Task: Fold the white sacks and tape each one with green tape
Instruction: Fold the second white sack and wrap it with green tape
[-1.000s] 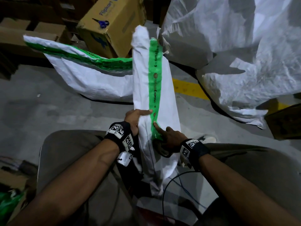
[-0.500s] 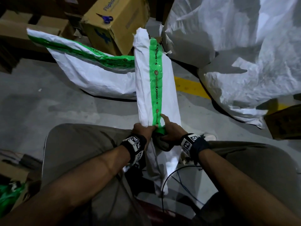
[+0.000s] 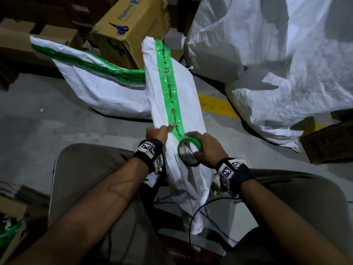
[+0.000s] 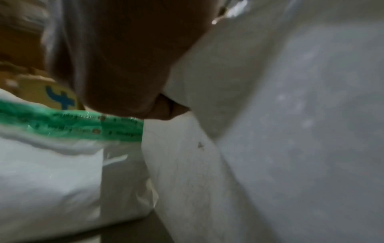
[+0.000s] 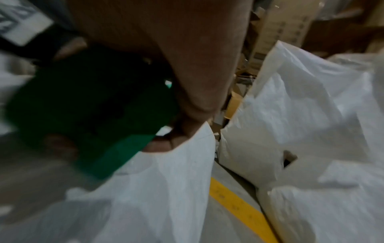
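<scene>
Right between the person's knees, a folded white sack (image 3: 179,104) stretches away from the body across the grey floor (image 3: 57,115), a strip of green tape (image 3: 168,81) running down its length. The left hand (image 3: 159,133) grips the sack's left edge, fingers curled around the fabric and thumb pressing on the side of the strip. The right hand (image 3: 207,148) holds the tape roll (image 3: 189,152) – fingers wrapped over its rim, thumb against the near side – with the roll standing on the sack at the near end of the strip. In the right wrist view the roll (image 5: 89,105) shows only as a dark green blur under the palm. A second taped sack (image 3: 103,87) lies behind and to the left, its green-banded end meeting the first. Beyond it stands a cardboard box (image 3: 129,29) with blue-handled scissors (image 3: 119,28) resting on top. Loose white sacks (image 3: 286,60) are heaped on the right, a yellow floor line (image 3: 215,105) showing beneath them.
</scene>
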Available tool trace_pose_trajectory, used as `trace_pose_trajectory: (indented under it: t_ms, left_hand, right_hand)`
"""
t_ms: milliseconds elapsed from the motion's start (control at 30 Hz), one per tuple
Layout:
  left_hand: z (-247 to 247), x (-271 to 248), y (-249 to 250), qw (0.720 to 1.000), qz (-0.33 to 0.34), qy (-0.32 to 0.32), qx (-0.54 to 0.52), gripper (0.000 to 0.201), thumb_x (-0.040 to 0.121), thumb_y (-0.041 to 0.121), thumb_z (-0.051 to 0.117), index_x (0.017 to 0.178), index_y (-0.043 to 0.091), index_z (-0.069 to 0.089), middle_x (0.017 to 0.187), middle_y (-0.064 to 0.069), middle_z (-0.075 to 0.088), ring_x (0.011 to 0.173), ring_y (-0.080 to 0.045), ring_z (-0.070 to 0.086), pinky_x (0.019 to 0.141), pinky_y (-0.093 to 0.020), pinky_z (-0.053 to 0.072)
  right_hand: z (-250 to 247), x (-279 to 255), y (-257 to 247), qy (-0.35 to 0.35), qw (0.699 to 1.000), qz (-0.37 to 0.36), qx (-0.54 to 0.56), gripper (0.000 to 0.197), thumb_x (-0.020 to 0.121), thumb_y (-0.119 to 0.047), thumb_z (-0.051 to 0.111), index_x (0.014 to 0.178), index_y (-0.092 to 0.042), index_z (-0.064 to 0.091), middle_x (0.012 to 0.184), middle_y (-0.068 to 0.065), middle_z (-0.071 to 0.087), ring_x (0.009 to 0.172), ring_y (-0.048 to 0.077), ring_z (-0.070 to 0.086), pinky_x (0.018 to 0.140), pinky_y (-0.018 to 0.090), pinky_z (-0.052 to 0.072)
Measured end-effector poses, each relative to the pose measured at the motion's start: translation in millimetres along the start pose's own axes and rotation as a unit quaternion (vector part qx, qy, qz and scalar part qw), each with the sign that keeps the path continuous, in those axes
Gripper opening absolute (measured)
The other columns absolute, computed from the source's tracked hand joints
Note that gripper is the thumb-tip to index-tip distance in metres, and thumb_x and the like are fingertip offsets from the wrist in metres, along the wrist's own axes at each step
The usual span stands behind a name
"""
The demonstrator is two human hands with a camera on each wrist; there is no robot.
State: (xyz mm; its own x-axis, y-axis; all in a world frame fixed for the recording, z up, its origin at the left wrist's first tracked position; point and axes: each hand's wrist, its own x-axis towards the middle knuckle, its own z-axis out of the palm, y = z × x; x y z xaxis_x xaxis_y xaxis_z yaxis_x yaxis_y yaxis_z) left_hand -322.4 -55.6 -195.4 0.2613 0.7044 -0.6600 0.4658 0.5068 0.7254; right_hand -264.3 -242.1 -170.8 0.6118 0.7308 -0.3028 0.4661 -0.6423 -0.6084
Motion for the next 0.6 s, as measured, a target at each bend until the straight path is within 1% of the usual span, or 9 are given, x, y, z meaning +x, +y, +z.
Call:
trace_pose_trajectory:
  t_ms: [67, 167, 233, 267, 300, 367, 467, 533, 600]
  left_hand:
    - [1.8, 1.4, 6.5, 0.999, -0.008, -0.009, -0.038, 0.044, 0.065, 0.025, 0.092, 0.086, -0.004, 0.066, 0.067, 0.0, 0.059, 0.058, -0.014, 0.051, 0.06, -0.028, 0.045]
    - [2.1, -4.5, 14.9, 0.996, -0.016, -0.061, -0.06, 0.029, 0.067, 0.011, 0.09, 0.082, -0.002, 0.069, 0.067, -0.003, 0.068, 0.047, -0.013, 0.062, 0.052, -0.028, 0.054]
    - [-1.5, -5.8, 14.1, 0.988, -0.049, -0.117, -0.085, 0.044, 0.056, 0.012, 0.095, 0.09, -0.003, 0.072, 0.088, -0.016, 0.075, 0.068, -0.025, 0.074, 0.064, -0.049, 0.06]
    - [-3.4, -3.0, 11.9, 0.982, -0.07, -0.147, -0.098, 0.056, 0.05, 0.013, 0.097, 0.099, -0.003, 0.074, 0.101, -0.021, 0.074, 0.082, -0.035, 0.075, 0.073, -0.06, 0.058]
    - [-4.8, 0.7, 8.5, 0.975, -0.085, -0.171, -0.114, 0.067, 0.048, 0.015, 0.098, 0.107, -0.002, 0.073, 0.111, -0.024, 0.072, 0.092, -0.041, 0.073, 0.079, -0.066, 0.055]
    - [-13.1, -7.5, 7.3, 0.961, -0.117, -0.227, -0.11, 0.074, 0.052, 0.015, 0.097, 0.118, -0.003, 0.068, 0.123, -0.026, 0.067, 0.1, -0.042, 0.071, 0.085, -0.066, 0.053]
    - [-28.7, -39.7, 12.9, 0.928, -0.127, -0.328, -0.125, 0.038, 0.086, 0.0, 0.066, 0.124, -0.006, 0.063, 0.119, -0.024, 0.068, 0.097, -0.036, 0.07, 0.09, -0.054, 0.056]
    - [-34.5, -45.2, 5.4, 0.919, -0.129, -0.354, -0.119, 0.04, 0.087, -0.007, 0.06, 0.127, -0.008, 0.06, 0.12, -0.025, 0.067, 0.102, -0.037, 0.068, 0.096, -0.052, 0.054]
    - [-35.4, -49.6, -5.5, 0.927, -0.113, -0.348, -0.077, 0.051, 0.075, -0.01, 0.072, 0.124, -0.013, 0.061, 0.124, -0.028, 0.064, 0.108, -0.039, 0.067, 0.099, -0.052, 0.052]
  right_hand:
    - [-9.8, -9.7, 1.9, -0.09, 0.994, 0.019, -0.059, 0.083, 0.067, -0.038, 0.051, 0.149, -0.047, 0.038, 0.101, 0.01, 0.057, 0.097, 0.034, 0.059, 0.072, 0.029, 0.035]
    - [-14.4, -19.5, 2.1, -0.166, 0.981, 0.028, -0.097, 0.084, 0.083, -0.032, 0.058, 0.153, -0.053, 0.017, 0.094, 0.008, 0.05, 0.084, 0.029, 0.053, 0.071, 0.033, 0.038]
    - [-9.1, -23.4, -0.8, -0.174, 0.978, 0.007, -0.115, 0.091, 0.081, -0.04, 0.054, 0.154, -0.052, 0.003, 0.098, 0.01, 0.048, 0.088, 0.034, 0.057, 0.074, 0.037, 0.044]
    - [-3.9, -24.8, -2.7, -0.176, 0.978, 0.004, -0.116, 0.093, 0.081, -0.042, 0.053, 0.155, -0.052, -0.002, 0.101, 0.01, 0.047, 0.091, 0.037, 0.058, 0.075, 0.038, 0.046]
    - [1.9, -25.9, -4.3, -0.176, 0.978, 0.007, -0.112, 0.093, 0.085, -0.039, 0.055, 0.155, -0.05, -0.005, 0.106, 0.011, 0.046, 0.094, 0.04, 0.059, 0.075, 0.038, 0.045]
    - [11.0, -26.9, -8.1, -0.173, 0.98, 0.014, -0.1, 0.095, 0.09, -0.029, 0.059, 0.157, -0.044, -0.006, 0.123, 0.013, 0.046, 0.101, 0.042, 0.059, 0.076, 0.033, 0.04]
    - [13.5, -23.8, -13.2, -0.145, 0.985, -0.006, -0.089, 0.094, 0.087, -0.027, 0.058, 0.16, -0.031, -0.001, 0.146, 0.008, 0.041, 0.114, 0.039, 0.057, 0.08, 0.033, 0.041]
    - [11.3, -21.1, -15.2, -0.141, 0.985, -0.012, -0.098, 0.097, 0.077, -0.041, 0.049, 0.16, -0.028, 0.002, 0.153, 0.005, 0.037, 0.118, 0.036, 0.056, 0.079, 0.032, 0.041]
    - [10.4, -20.4, -19.0, -0.143, 0.985, -0.006, -0.096, 0.1, 0.066, -0.043, 0.041, 0.16, -0.029, 0.011, 0.152, 0.003, 0.038, 0.12, 0.035, 0.055, 0.078, 0.03, 0.038]
